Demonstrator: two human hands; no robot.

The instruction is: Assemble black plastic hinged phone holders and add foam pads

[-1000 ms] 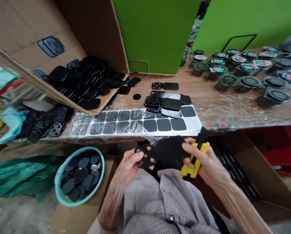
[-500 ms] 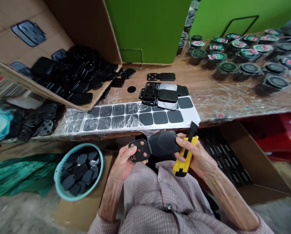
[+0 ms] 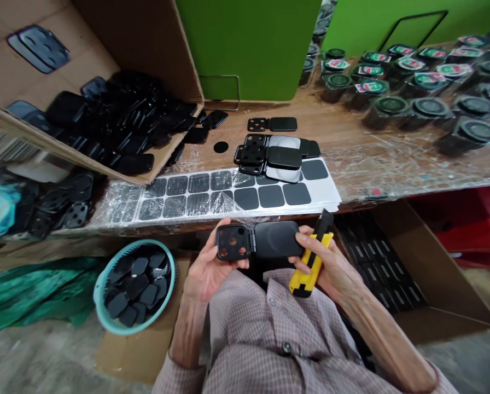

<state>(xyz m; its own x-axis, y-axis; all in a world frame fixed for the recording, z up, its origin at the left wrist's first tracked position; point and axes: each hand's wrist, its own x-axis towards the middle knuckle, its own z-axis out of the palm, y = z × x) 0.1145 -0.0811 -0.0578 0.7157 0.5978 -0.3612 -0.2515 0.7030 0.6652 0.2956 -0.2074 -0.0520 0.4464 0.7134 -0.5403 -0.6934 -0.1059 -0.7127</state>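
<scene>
A black hinged plastic case (image 3: 276,239) lies unfolded between my hands, over my lap. Its left half is a square frame with round holes; the right half is a plain flat panel. My left hand (image 3: 206,268) grips the holed half from below and along its left edge. With thumb and fingertips, my right hand (image 3: 335,262) pinches the plain half's right end. That same hand also holds a yellow utility knife (image 3: 310,265) with a black tip, slanted upward. Similar hinged cases (image 3: 284,157) are stacked on a sheet of dark square stickers (image 3: 272,197) just beyond.
A cardboard box (image 3: 163,164) of black cases lies on its side at the bench's left. Below it stands a blue basket (image 3: 97,295) of black pieces. Clear-wrapped lidded jars (image 3: 386,112) crowd the right. An open carton (image 3: 445,314) of dark pieces sits below right.
My left thumb has moved off the holed face to its outer edge, and the case has levelled and turned more face-up. My right hand keeps nearly the same hold.
</scene>
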